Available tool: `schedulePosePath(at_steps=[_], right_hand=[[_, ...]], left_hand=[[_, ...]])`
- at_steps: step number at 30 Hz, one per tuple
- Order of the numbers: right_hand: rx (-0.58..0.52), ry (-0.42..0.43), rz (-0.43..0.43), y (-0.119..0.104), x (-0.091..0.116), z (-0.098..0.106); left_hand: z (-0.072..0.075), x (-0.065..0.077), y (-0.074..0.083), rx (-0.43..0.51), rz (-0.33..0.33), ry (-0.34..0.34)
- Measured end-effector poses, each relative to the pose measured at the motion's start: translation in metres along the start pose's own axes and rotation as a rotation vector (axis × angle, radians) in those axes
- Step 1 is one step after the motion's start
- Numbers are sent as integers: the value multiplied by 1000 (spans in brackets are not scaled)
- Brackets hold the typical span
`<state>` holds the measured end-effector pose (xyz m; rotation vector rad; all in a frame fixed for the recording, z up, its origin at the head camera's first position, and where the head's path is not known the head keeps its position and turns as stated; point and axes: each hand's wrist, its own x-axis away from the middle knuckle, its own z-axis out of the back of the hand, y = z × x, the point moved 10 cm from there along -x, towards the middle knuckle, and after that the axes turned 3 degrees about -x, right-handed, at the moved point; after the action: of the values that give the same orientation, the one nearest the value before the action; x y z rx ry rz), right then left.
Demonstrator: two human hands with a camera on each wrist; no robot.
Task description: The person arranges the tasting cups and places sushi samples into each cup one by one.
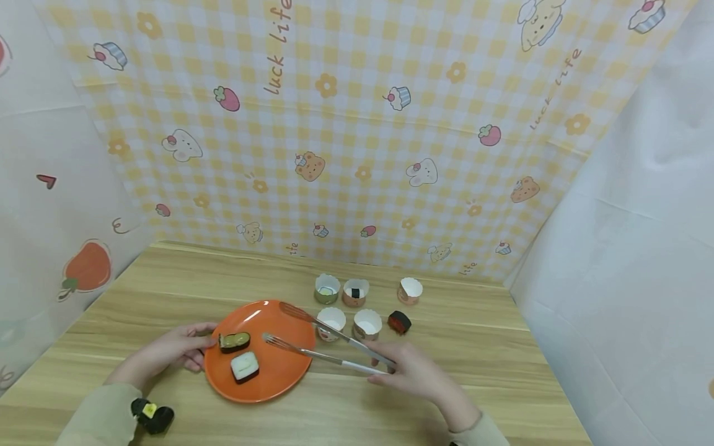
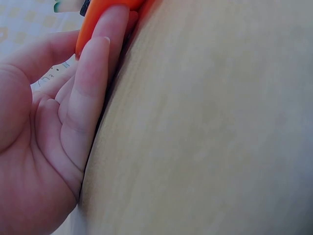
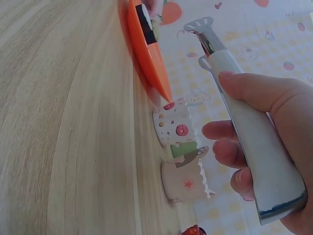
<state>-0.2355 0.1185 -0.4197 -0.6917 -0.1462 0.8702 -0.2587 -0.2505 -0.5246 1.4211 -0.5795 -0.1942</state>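
At the left rim of an orange plate (image 1: 279, 381), my left hand (image 1: 170, 348) pinches the edge, thumb on top and fingers beneath. Two sushi pieces lie on the plate: one with a yellow-green topping (image 1: 238, 341) near my thumb, and a white-topped sushi (image 1: 245, 365) with a dark base. My right hand (image 1: 415, 371) grips a pair of metal tongs by the pale handles (image 3: 259, 147). Their tips are spread apart above the plate, nothing between them. A dark sushi with red topping (image 1: 399, 322) sits on the table beyond my right hand.
Several paper baking cups stand behind the tongs. A green cup (image 1: 327, 296) and a pinkish cup (image 1: 354, 300) each hold a sushi piece; another cup (image 1: 409, 292) stands farther right. Patterned cloth (image 1: 357, 136) hangs along the wooden table's (image 1: 474, 371) back edge.
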Motion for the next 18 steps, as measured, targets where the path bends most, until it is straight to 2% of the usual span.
schedulePosePath(at_steps=[12, 18], right_hand=[[15, -33, -5, 1, -12, -9], [20, -46, -27, 4, -17, -12]], left_hand=[[-1, 0, 1, 7, -21, -30], [0, -1, 1, -1, -28, -18]])
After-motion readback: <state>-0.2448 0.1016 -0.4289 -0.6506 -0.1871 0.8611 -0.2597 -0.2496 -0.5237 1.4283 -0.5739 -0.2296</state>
